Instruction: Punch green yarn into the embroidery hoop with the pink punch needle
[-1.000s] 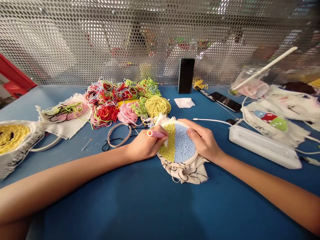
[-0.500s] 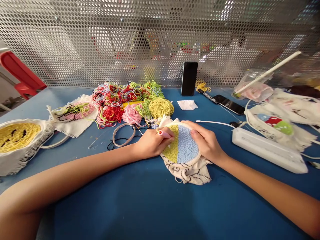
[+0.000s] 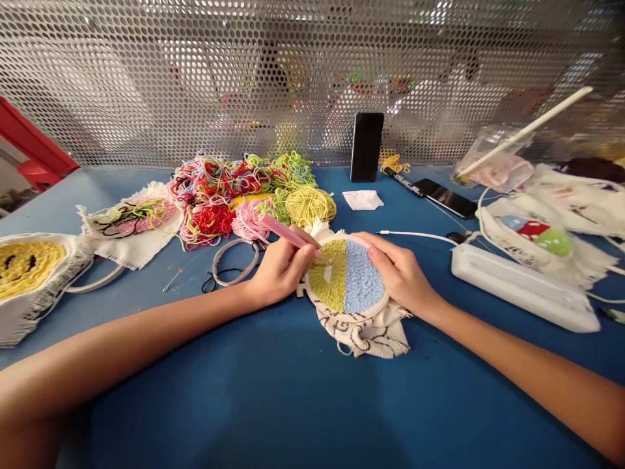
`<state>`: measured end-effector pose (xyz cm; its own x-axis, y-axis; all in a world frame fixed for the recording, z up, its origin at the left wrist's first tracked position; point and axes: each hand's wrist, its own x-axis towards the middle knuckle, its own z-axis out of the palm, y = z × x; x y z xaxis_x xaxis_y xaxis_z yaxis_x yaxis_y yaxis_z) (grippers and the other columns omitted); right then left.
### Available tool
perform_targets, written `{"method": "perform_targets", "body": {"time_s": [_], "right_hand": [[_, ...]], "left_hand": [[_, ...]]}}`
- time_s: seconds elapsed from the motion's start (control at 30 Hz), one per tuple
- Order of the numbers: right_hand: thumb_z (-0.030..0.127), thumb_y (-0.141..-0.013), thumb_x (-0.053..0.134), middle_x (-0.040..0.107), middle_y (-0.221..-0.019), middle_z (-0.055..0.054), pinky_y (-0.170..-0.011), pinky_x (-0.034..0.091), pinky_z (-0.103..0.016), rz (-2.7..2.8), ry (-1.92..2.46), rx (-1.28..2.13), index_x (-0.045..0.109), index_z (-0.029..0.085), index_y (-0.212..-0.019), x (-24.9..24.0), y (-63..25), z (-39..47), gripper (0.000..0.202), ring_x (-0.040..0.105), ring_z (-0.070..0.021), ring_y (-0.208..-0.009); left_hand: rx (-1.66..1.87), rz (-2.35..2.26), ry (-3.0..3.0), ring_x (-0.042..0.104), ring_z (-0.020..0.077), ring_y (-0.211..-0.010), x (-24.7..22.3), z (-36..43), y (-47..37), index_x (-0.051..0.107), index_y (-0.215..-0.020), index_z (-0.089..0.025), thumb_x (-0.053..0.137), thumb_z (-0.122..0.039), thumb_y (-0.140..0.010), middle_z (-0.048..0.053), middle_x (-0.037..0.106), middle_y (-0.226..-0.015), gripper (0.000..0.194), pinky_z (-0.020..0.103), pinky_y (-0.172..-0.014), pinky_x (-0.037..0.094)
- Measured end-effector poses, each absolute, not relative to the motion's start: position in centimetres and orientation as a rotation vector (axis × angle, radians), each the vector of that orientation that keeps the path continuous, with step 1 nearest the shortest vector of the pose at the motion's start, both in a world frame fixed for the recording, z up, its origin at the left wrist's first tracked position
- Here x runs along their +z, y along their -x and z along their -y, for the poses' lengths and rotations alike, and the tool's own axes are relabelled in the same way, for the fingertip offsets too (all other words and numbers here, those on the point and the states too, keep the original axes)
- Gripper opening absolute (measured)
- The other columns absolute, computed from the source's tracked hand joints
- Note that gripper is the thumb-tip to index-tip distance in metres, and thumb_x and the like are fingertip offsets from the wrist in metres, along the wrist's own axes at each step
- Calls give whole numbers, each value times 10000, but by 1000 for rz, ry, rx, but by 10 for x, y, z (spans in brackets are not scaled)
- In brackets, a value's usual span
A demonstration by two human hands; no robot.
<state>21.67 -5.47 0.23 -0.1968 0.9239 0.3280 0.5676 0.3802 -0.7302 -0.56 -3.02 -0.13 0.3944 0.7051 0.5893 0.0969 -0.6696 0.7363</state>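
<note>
Pinched in my left hand [image 3: 279, 268] is a pink punch needle [image 3: 280, 230], its handle leaning up and to the left and its tip at the loops. My right hand [image 3: 401, 272] grips the right edge of an embroidery hoop [image 3: 362, 315]. The fabric in it carries yellow-green loops [image 3: 332, 290] on the left half and light-blue loops [image 3: 364, 273] on the right. A small bare white patch [image 3: 328, 273] shows within the yellow-green part. Below the hoop hangs loose cream cloth [image 3: 371, 339] with dark curly lines.
Tangled yarn [image 3: 234, 182] and a yellow yarn ball [image 3: 311, 207] lie behind, near an empty hoop [image 3: 236, 262]. A phone [image 3: 366, 146] stands upright by the perforated metal panel [image 3: 303, 65]. On the right are a white power strip [image 3: 522, 286] and another phone [image 3: 448, 198].
My left hand has shifted slightly left and tilted the punch needle, so more of its handle and the white patch show. My right hand keeps its hold on the hoop.
</note>
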Motion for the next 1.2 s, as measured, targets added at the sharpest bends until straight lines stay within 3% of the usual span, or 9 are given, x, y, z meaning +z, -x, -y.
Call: {"method": "perform_targets", "body": {"time_s": [0.17,0.37,0.5,0.67,0.73,0.93,1.2], "right_hand": [[359,-920,358,645,-1096,-74,-853,472,-339,1879,1293,609,565,170,-1202,1,-217,54,398,555,-247,-1088],[353,-919,364,645,-1084,-66,-812,479,-328,1864,1261,581,580,186,-1188,3,-217,56,384,564,-242,-1060],[354,-922,352,675,-890,-49,-656,482,-301,1848,1257,519,557,203,-1228,3,-217,63,398,624,-206,-824],[365,-922,347,659,-766,-36,-533,435,-291,1863,1279,494,532,191,-1263,3,-218,67,425,571,-159,-574],[365,-922,348,661,-772,-40,-560,449,-294,1860,1285,498,546,190,-1249,3,-217,65,420,591,-172,-621],[350,-920,361,676,-818,-56,-800,479,-330,1827,1296,528,588,187,-1193,5,-215,61,390,573,-242,-1035],[363,-915,373,660,-1054,-60,-851,480,-361,1808,1307,544,593,198,-1186,4,-215,60,387,535,-262,-1119]], "left_hand": [[1281,-630,-2001,436,60,-508,1,31,6,490,-856,-146,368,-279,-923,-43,417,-561,193,194,-508,384],[1251,-638,-2247,506,60,-571,4,31,7,526,-828,-123,413,-211,-894,37,557,-753,158,193,-532,424],[1210,-556,-2451,598,98,-698,5,31,5,556,-838,-126,468,-160,-864,63,628,-811,98,205,-627,485],[1037,-586,-2620,627,126,-762,6,32,1,576,-875,-134,510,-171,-848,57,664,-818,80,228,-679,505],[1069,-577,-2552,623,112,-743,7,32,1,582,-864,-127,503,-167,-853,59,663,-822,89,210,-667,500],[1211,-614,-2273,558,55,-597,6,32,5,600,-868,-115,433,-190,-892,61,629,-847,184,177,-564,458],[1277,-627,-2030,477,66,-531,0,31,7,540,-868,-144,408,-267,-910,-15,491,-615,185,195,-504,400]]}}
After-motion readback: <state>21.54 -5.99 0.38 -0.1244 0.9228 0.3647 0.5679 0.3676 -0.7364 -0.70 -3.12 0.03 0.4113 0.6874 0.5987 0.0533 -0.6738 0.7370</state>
